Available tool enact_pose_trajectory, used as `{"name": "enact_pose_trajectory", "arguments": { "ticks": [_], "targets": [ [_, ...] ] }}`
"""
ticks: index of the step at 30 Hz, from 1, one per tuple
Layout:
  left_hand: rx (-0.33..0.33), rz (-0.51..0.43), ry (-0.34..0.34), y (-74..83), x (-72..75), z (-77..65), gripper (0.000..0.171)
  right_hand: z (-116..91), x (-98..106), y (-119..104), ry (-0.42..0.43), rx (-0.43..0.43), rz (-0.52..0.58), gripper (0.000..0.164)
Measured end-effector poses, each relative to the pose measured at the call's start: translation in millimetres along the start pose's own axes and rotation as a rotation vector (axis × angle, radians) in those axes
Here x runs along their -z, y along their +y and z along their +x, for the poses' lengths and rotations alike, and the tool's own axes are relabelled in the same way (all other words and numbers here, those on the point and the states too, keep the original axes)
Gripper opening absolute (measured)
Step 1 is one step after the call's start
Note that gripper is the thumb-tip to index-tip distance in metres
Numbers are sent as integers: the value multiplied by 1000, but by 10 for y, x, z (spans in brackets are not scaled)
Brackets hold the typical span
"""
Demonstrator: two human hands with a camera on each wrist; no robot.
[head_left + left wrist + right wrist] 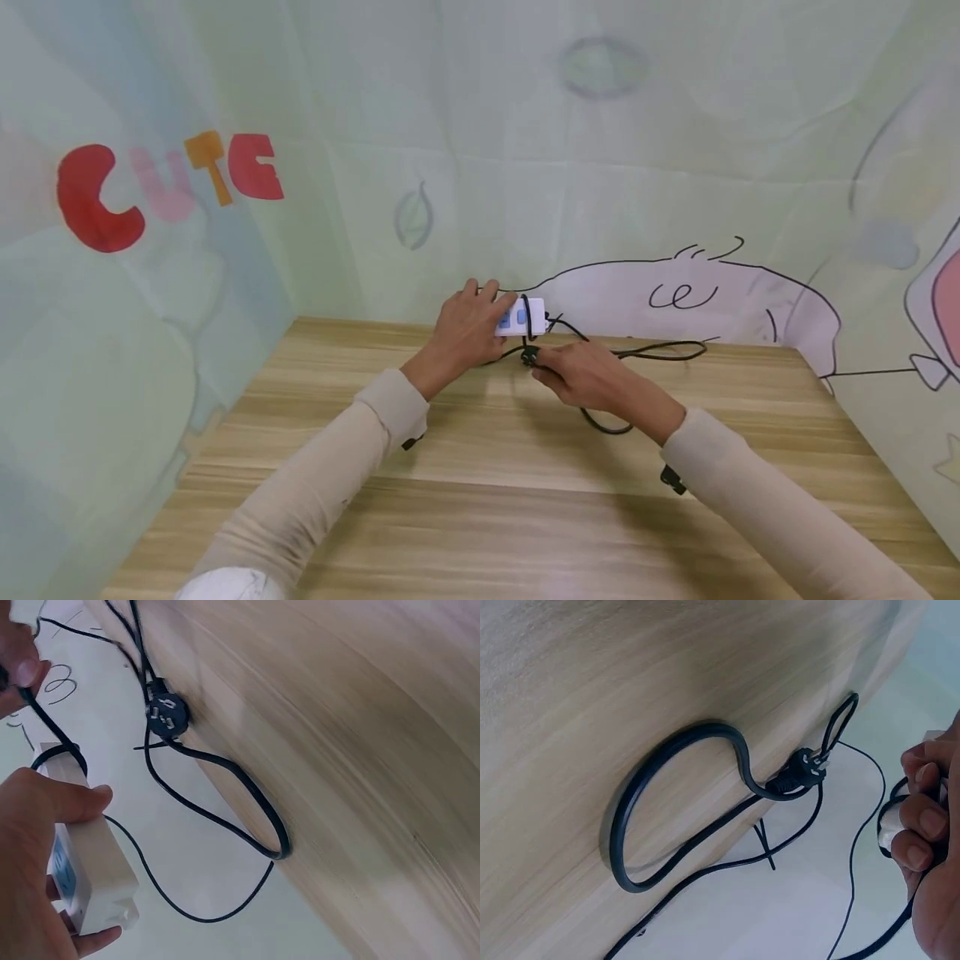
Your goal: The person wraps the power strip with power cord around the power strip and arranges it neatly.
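Note:
My left hand (467, 329) grips a white power strip (106, 862) with blue socket faces, thumb along one side and fingers round the other. A black power cord (262, 802) loops once round the strip's end. With curled fingers my right hand (934, 836) holds a stretch of that cord close to the strip. Both wrist views show the round black plug (806, 769), prongs exposed, at the tabletop's back edge and apart from the hands. In the head view the right fingertips (551, 357) overlap a dark piece, the plug or cord; I cannot tell which.
Loose cord loops (660, 352) trail right of the hands along the back of the wood-grain table (480, 517). A printed fabric backdrop (480, 108) rises behind the table and on both sides, close to the hands. A black strap piece (672, 479) shows under the right sleeve.

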State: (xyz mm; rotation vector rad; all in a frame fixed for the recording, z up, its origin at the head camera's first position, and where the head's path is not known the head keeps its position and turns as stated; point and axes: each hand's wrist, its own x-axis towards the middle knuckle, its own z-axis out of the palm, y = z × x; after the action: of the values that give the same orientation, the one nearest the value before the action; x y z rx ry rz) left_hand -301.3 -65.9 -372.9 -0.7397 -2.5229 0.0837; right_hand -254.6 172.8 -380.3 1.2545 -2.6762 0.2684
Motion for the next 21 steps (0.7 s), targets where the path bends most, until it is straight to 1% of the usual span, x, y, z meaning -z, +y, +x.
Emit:
{"name": "enact_pose_trajectory", "arguments": {
  "ticks": [3,8,10,15,21],
  "targets": [
    [6,12,-4,-12,-8,-6,58,3,15,-11,-12,10,6,27],
    [-11,0,0,-15,-16,-18,55,-12,61,-6,3,50,-32,27],
    [-24,-5,12,-15,-9,-27,54,-18,84,1,13,65,-49,24],
    [-51,9,39,-9,0,-39,53,-38,130,27,33,68,-86,16],
    [-66,-1,18,1,-5,-76,55,-34,204,57,83,93,-154,15]
  ]
}}
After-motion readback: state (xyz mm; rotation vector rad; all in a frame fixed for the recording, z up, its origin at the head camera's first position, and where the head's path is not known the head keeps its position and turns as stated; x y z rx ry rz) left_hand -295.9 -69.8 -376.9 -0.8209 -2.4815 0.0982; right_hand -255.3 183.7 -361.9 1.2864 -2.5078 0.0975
